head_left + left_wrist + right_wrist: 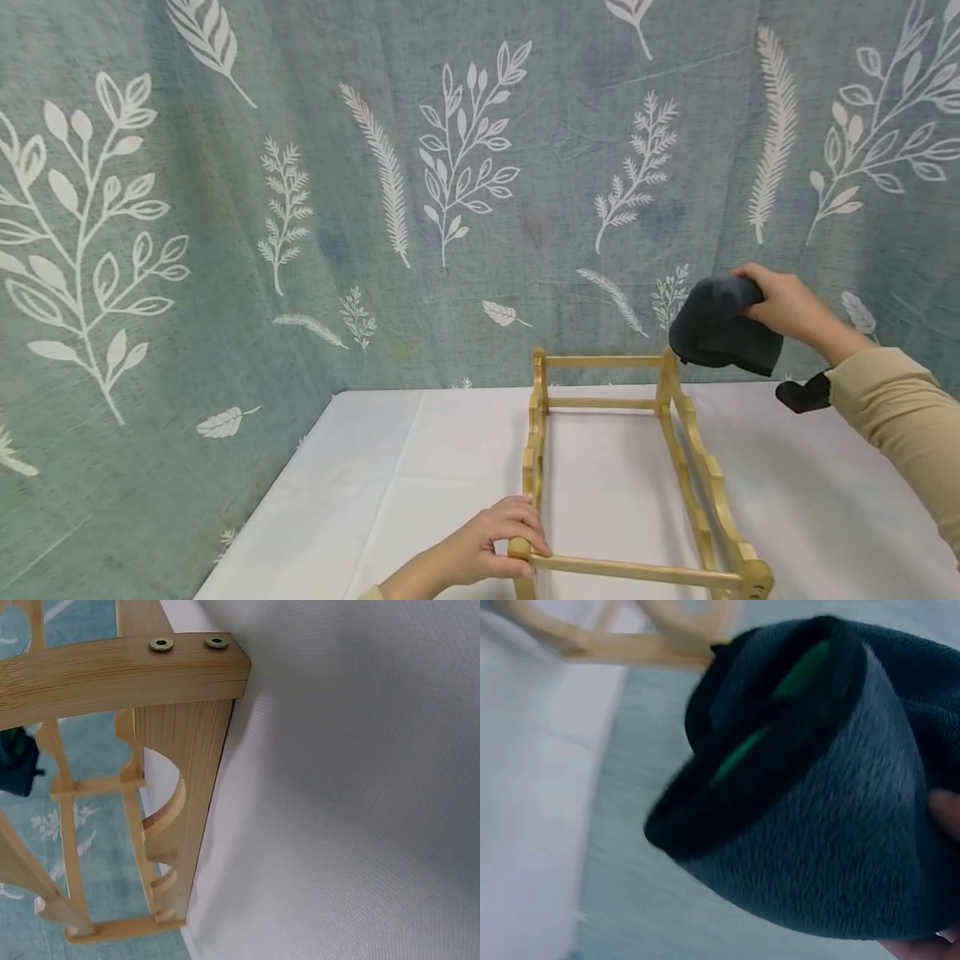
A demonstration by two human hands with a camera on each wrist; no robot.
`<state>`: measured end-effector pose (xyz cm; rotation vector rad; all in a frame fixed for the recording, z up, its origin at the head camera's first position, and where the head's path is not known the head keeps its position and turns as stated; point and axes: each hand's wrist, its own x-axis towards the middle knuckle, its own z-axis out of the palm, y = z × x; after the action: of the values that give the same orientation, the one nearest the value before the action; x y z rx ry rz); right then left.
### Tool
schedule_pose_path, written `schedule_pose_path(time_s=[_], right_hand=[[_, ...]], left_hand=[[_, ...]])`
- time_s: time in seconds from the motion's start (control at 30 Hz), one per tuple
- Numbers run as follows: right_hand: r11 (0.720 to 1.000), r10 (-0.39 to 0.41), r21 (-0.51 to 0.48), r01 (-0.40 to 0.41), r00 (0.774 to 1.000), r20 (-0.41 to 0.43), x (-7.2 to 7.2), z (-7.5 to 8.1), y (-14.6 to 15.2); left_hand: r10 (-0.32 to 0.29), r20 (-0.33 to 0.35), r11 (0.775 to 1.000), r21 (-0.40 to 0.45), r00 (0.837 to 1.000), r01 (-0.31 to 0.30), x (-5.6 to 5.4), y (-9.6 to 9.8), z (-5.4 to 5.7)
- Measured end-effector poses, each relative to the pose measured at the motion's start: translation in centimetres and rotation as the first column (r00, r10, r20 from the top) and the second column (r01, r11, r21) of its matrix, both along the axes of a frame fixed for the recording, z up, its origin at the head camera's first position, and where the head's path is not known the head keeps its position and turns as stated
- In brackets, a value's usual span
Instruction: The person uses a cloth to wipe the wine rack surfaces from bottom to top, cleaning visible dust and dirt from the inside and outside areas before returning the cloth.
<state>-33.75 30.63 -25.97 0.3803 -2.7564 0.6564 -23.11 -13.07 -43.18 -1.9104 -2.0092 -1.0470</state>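
A light wooden rack [637,571] with wavy, notched side pieces stands on the white-covered table. My left hand [491,537] grips its near left corner, fingers over the knob and thumb below. In the left wrist view the rack's wooden end [120,675] shows two metal bolts, and the hand is out of sight. Above the rack's far right end, my right hand [787,304] holds a dark blue-grey plush fabric item [720,329] in the air. The right wrist view shows that plush item [832,817] with black-edged openings and green inside; its kind is unclear.
A grey-green curtain [480,200] with white leaf prints hangs behind and left of the table. The white table cover [420,467] reaches around both sides of the rack. A black object [802,393] shows beside the right sleeve.
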Motion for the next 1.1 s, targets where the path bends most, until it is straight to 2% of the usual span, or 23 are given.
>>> schedule_pose_path(time_s=[0.23, 0.37, 0.5, 0.6, 0.83, 0.9, 0.97, 1.03, 1.1], right_hand=[[0.996, 0.051, -0.076, -0.039, 0.986, 0.161, -1.5, -5.3, -1.2], [0.986, 0.11, -0.149, -0.076, 0.965, 0.237, -2.7, -7.2, -2.4], [0.977, 0.154, -0.188, -0.103, 0.948, 0.278, -3.8, -8.0, -3.4], [0.976, 0.159, -0.188, -0.108, 0.945, 0.287, -4.3, -8.2, -3.9], [0.975, 0.159, -0.199, -0.097, 0.932, 0.324, -4.6, -8.5, -3.8], [0.974, 0.168, -0.201, -0.107, 0.932, 0.32, -4.7, -8.6, -3.7], [0.976, 0.173, -0.182, -0.12, 0.937, 0.305, -4.7, -8.7, -3.6], [0.98, 0.171, -0.146, -0.134, 0.941, 0.291, -4.6, -8.5, -3.6], [0.984, 0.168, -0.097, -0.146, 0.945, 0.28, -4.4, -8.2, -3.7]], left_hand=[[-0.018, -0.009, 1.0, 0.006, 1.0, 0.018, -0.3, 0.1, -0.1], [-0.021, -0.007, 1.0, 0.007, 1.0, 0.021, -0.2, 0.3, 0.0], [-0.014, 0.011, 1.0, 0.0, 1.0, 0.014, 0.0, 0.2, 0.0], [-0.004, 0.024, 1.0, -0.008, 1.0, 0.004, 0.2, 0.1, 0.2], [0.044, 0.036, 0.997, -0.064, 0.998, -0.042, 0.5, -0.4, 0.8], [0.073, 0.066, 0.994, -0.087, 0.995, -0.067, 0.6, -0.8, 0.8], [0.097, 0.135, 0.991, -0.102, 0.986, -0.083, 0.5, -1.4, 0.9], [0.112, 0.241, 0.991, -0.103, 0.964, -0.09, 0.4, -2.1, 0.9], [0.118, 0.35, 0.992, -0.081, 0.929, -0.095, 0.1, -3.0, 0.9]])
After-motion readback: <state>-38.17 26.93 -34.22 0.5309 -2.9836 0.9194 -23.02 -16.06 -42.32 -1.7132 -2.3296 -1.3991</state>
